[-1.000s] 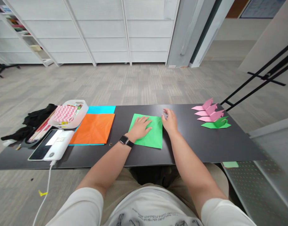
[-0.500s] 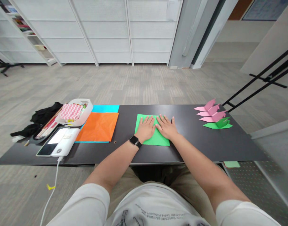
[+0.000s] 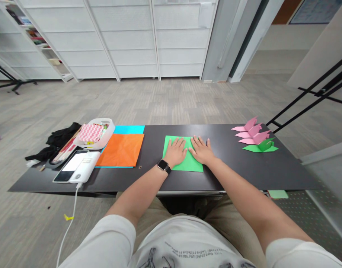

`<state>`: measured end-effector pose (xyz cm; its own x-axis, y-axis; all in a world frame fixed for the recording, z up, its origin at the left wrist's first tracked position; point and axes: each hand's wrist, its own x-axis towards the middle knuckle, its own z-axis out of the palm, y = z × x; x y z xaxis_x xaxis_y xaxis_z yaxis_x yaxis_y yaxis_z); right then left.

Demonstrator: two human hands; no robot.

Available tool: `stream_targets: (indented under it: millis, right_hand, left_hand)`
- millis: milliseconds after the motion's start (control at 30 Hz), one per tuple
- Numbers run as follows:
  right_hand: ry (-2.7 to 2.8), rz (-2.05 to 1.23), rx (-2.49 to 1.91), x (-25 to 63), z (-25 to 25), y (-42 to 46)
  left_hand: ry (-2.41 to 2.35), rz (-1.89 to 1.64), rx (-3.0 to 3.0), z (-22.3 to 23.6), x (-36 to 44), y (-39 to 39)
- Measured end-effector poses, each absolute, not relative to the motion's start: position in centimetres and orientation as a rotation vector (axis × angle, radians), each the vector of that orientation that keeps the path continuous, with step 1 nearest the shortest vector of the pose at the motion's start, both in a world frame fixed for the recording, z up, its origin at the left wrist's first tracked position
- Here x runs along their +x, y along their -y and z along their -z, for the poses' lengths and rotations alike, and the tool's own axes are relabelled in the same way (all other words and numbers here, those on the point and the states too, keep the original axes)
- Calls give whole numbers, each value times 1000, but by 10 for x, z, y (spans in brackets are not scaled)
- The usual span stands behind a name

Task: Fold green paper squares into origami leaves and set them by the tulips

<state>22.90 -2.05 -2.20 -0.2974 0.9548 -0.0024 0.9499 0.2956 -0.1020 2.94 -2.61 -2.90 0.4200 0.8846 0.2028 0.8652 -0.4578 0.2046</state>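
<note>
A green sheet of paper [image 3: 187, 165] lies flat on the dark table in front of me. My left hand [image 3: 176, 152] rests on its left part, fingers stretched out, with a black watch on the wrist. On the sheet's right part lies my right hand [image 3: 202, 151], flat with the fingers spread and reaching over the paper's right edge. The two thumbs are close to each other near the middle of the sheet. Both hands cover much of the paper, so its upper middle is partly hidden.
Several folded paper cranes, pink [image 3: 254, 138] and green [image 3: 262, 146], stand at the table's right. Orange sheets [image 3: 122, 150] lie over blue paper [image 3: 130, 129] on the left. Farther left are a white basket [image 3: 109, 134], a phone [image 3: 67, 175], a cabled white power bank [image 3: 85, 167] and black cloth [image 3: 63, 134].
The view has shifted slightly, so the table's things appear a little farther right. My right hand sits slightly farther from the left one; both stay flat on the green paper.
</note>
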Motion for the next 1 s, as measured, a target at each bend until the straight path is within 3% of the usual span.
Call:
stream_targets:
  millis: [200,467,667,900,1000]
  right_hand:
    - [2473,-121,-1837,232,25,20]
    - [2480,-151,-1864,229,23,19]
    - [2484,-139,-1856,230,28,17]
    - [2494,-175,-1855,235,29,14]
    - [2223,-192,-2113,247,26,10]
  left_hand:
    - [-1594,-378,2551,29,8,17]
    - [-2123,-285,2284,-1,-73,-13]
    - [-1224,-324,2813,2,-27,28]
    - [-1252,-213,2799,18,-17,48]
    - [-1263,-227,2798,17,-18,47]
